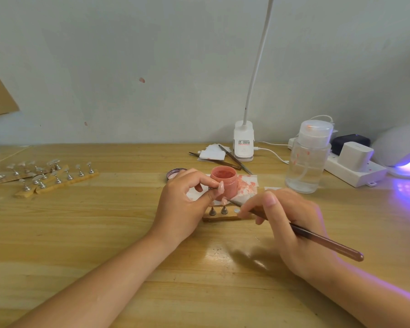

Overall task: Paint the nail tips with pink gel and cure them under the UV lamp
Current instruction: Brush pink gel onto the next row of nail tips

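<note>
Wooden strips (57, 181) at the left edge of the frame carry rows of small metal stands with clear nail tips, well apart from the work area. Everything sits on a wood-grain table (104, 233).

Centre frame: we see the left hand (182, 204) pinching a small metal stand between thumb and fingers, with a pink-coated nail tip (221, 188) on it, held right in front of the pink gel jar (224, 183). The jar is open and stands on stained paper wipes (246, 185); its lid (175, 174) lies just left of it, partly behind the hand. Below the jar, a short wooden strip (225, 217) holds two more stands.

Right of centre, the right hand (291, 223) grips a brush (317, 240); its bristle end sits just below the held nail tip, and we cannot tell whether they touch.

Behind the jar: tweezers (234, 159) and a white clip lamp (243, 140). Further right, a clear pump bottle (307, 159), then a white power strip (355, 169). At the far right edge the UV lamp (402, 147) glows purple.
</note>
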